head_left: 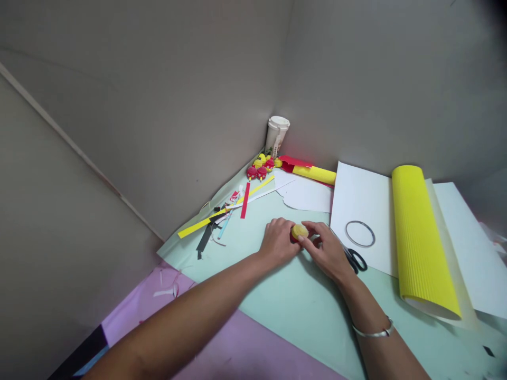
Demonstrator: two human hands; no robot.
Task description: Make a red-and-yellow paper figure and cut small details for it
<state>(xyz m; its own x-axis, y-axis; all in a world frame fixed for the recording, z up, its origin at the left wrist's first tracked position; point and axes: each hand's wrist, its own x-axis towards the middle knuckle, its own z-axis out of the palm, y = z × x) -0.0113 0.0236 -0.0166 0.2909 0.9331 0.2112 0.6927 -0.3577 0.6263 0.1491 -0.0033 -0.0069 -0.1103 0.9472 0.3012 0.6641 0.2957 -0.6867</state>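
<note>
A small round piece of yellow coiled paper, with a dark red part under it, is between my two hands above the pale green sheet. My left hand is closed round its left side, and most of those fingers are hidden behind the hand. From the right, my right hand pinches it, thumb at the front and index finger at the back. Beside my right wrist lie scissors with black handles, blades partly hidden by the hand.
Several red and yellow paper balls sit by a white lidded cup in the corner. Paper strips and scraps lie at left. A yellow corrugated roll, white sheets and a grey ring are at right. Grey walls rise behind.
</note>
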